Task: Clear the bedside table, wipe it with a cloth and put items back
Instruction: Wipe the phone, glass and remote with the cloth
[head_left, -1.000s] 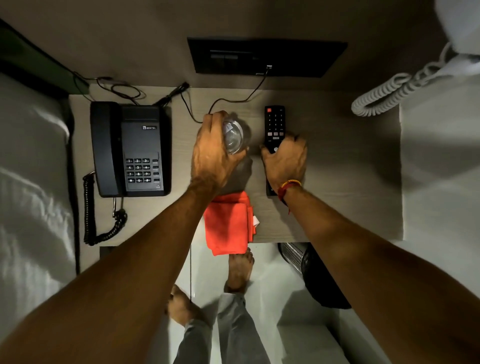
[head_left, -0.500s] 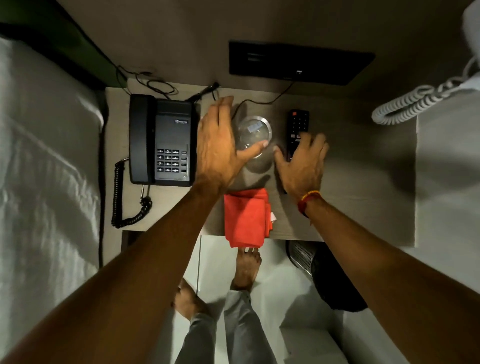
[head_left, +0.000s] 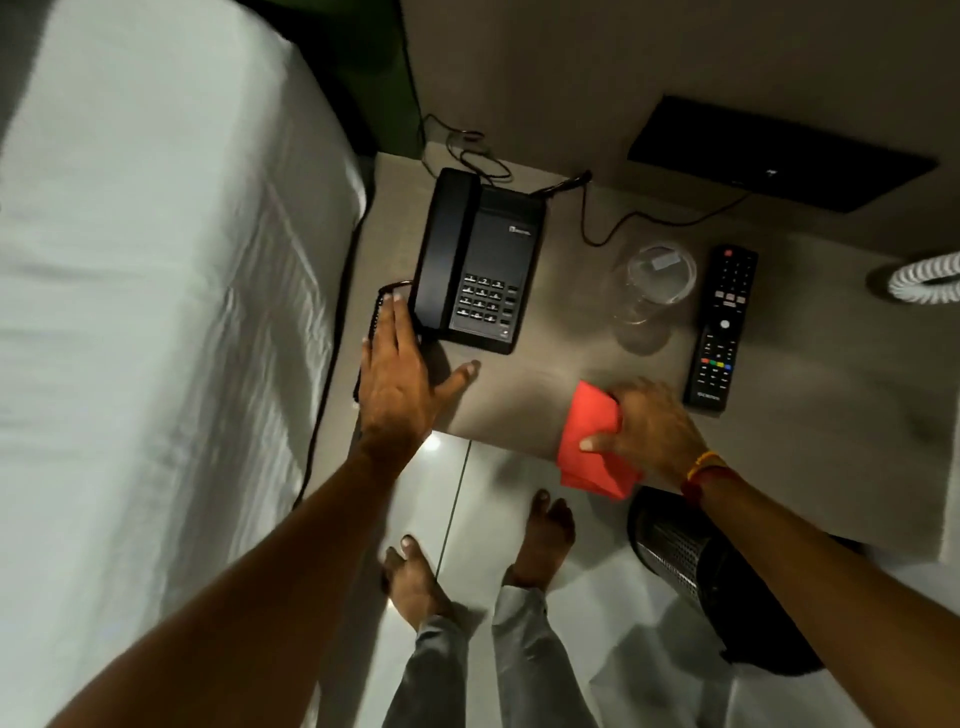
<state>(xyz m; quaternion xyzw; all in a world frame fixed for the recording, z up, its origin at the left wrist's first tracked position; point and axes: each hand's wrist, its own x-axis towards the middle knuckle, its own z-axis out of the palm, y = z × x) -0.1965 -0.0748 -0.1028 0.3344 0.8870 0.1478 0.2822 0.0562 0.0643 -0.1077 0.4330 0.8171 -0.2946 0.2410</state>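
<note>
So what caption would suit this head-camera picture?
Right hand grips a red cloth at the bedside table's edge; left hand reaches beside the phone.

There is one view only, from a camera on the person's head. It looks steeply down, almost straight, on the bedside table (head_left: 545, 384) from close above. Both forearms enter from the bottom edge, the bed (head_left: 156, 312) fills the left side, and the person's feet (head_left: 540, 540) stand below the table's near edge
</note>
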